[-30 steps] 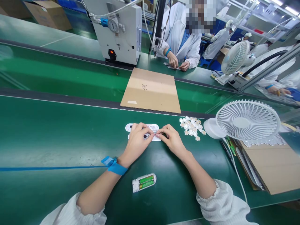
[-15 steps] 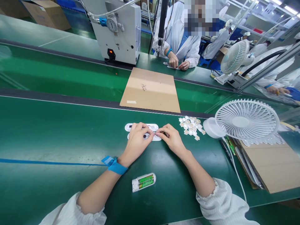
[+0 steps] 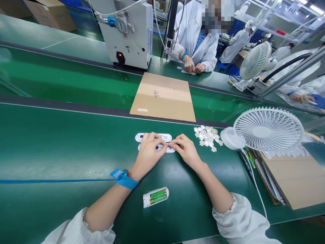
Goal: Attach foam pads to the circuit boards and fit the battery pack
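A green bench (image 3: 50,149) runs across a busy workroom, with a conveyor lane behind it and people in white coats at stations beyond. Just in front of the brown cardboard sheet (image 3: 163,97) lie two white oblong pieces (image 3: 166,137), one behind the other, and both my hands meet over the nearer one. My left hand (image 3: 148,154) lies curled on its left part, fingers pressing it down; my right hand (image 3: 186,150) comes in from the other end, thumb and forefinger pinched on something small at the piece's right part, too tiny to make out.

The risk, as I judge it, is the small bit slipping from the pinch, or the piece skating on the smooth mat if my left hand eases off. The desk fan (image 3: 268,130), right of the cardboard sheet, could scatter the pile of little round discs (image 3: 207,138) lying between it and my right hand, if it blows that way.

Nearer to me than the cardboard sheet, a white battery holder (image 3: 155,197) with two green cells lies between my forearms. A grey machine (image 3: 127,34) stands behind the sheet, a co-worker's hands (image 3: 193,67) busy beside it.
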{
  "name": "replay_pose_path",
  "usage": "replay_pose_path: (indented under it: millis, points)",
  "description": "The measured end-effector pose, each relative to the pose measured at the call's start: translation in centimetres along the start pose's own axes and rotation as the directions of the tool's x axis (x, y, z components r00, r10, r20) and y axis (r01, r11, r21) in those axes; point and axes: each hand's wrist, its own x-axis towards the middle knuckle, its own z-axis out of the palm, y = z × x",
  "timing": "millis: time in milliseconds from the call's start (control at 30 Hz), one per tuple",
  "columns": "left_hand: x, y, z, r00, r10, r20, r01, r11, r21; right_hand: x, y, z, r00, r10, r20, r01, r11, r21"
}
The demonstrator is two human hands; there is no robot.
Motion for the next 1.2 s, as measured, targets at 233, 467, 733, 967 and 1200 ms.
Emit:
replay_pose_path:
  millis: [233,467,733,967,1200]
  points:
    - [0.0,-0.1,0.1,1.0,-0.009,0.001,0.009,1.0,0.007,0.0,-0.5,-0.1,1.0,0.016,-0.022,-0.016,1.0,0.013]
    - [0.0,-0.1,0.0,1.0,0.001,-0.008,-0.001,1.0,-0.01,-0.1,-1.5,-0.2,0.976,0.006,-0.218,-0.005,1.0,0.003]
    - [0.0,0.0,0.0,1.0,0.021,-0.015,-0.021,1.0,-0.011,-0.2,-1.5,0.9,0.973,0.065,-0.223,-0.042,0.994,0.106]
    - [-0.1,-0.2,0.2,0.998,0.05,-0.028,-0.049,0.999,0.009,-0.1,-1.0,1.3,0.982,0.095,-0.164,-0.072,0.987,0.146]
    - [-0.1,-0.2,0.2,0.998,0.056,-0.037,-0.056,0.998,0.009,-0.1,-0.8,1.6,0.97,0.151,-0.19,-0.108,0.969,0.221]
